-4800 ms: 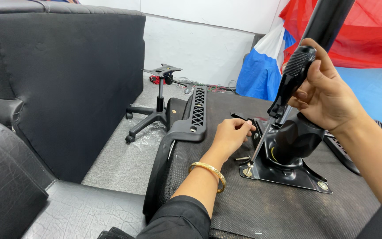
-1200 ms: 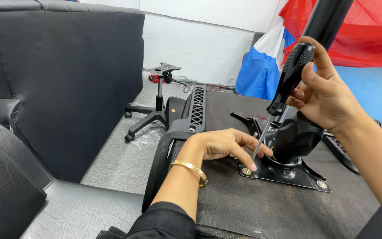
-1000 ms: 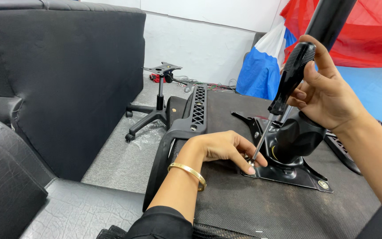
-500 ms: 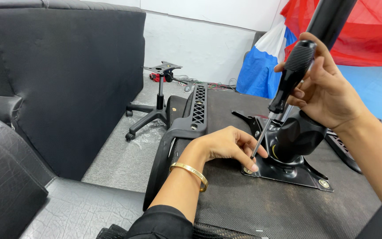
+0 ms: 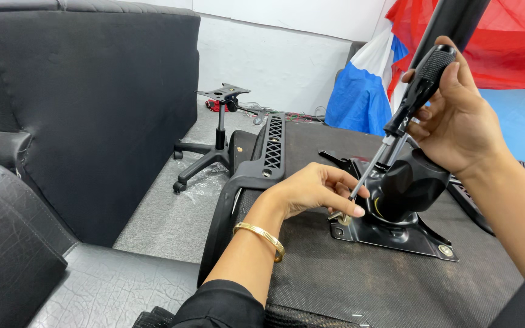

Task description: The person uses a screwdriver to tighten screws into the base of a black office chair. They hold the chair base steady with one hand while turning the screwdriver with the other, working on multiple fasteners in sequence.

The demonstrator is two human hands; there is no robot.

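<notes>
I am looking down at an upturned office chair seat [image 5: 347, 279], its dark woven underside facing me. No boxes or signs are showing here; the only wrapping is crumpled clear plastic film [image 5: 205, 179] lying on the grey floor beside a black chair base [image 5: 211, 143] with a flat mounting plate on top. Behind the seat a red, white and blue cloth [image 5: 384, 73] is hanging, and a black leather sofa [image 5: 86, 109] is filling the left side.

My right hand [image 5: 457, 115] is curling shut around the black ribbed handle of a screwdriver [image 5: 417, 97], thumb and fingers wrapping it near the top, the shaft slanting down and left toward the near corner of the black metal seat plate [image 5: 396, 234]. My left hand [image 5: 314, 191], wearing a gold bangle [image 5: 262, 237], is resting on the seat underside with fingers half bent; the fingertips [image 5: 350, 209] are pinching loosely beside the shaft's lower end, just above a small brassy bolt [image 5: 341, 217] sitting at the plate's corner. I cannot tell whether they are actually touching the bolt. The plate is lying flat on the seat, bearing a black cylinder housing [image 5: 411, 185], and a black armrest [image 5: 265, 158] is running along the seat's left edge.
</notes>
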